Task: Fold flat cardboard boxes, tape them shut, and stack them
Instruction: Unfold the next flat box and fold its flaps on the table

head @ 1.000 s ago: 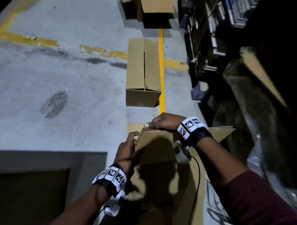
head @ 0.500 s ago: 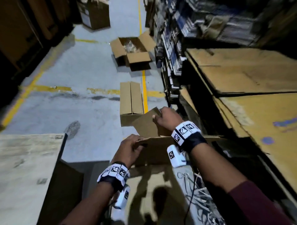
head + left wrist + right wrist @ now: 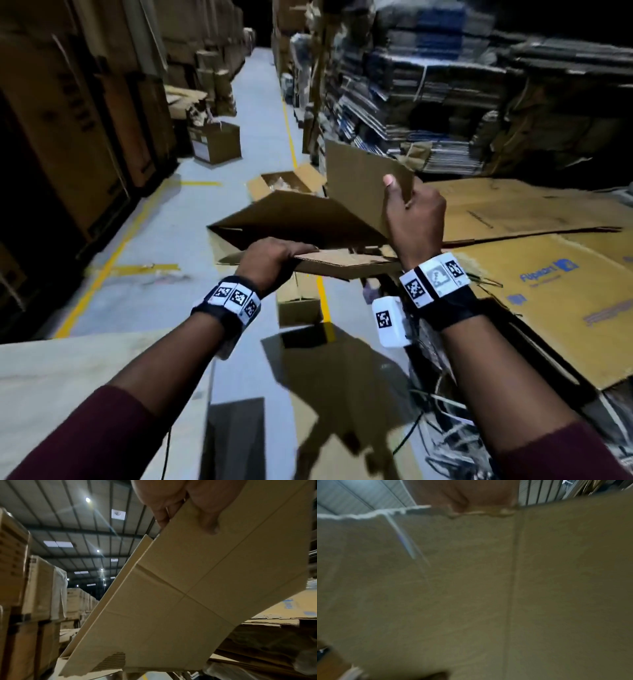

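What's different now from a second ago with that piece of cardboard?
The flat cardboard box has been lifted off the floor and is starting to open. The right hand has risen, gripping an upright flap; the left hand grips the near edge. Both hands have kept their hold; the open box on the floor stays put.

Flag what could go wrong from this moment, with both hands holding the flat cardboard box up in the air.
1. The right hand pinches only the edge of a raised flap of the flat cardboard box; that edge looks ragged in the right wrist view, so it might tear or slip.
2. The left hand grips just the near edge, so the unsupported far end may sag or swing.
3. An open box and a closed box lie on the floor below, possible trip hazards.
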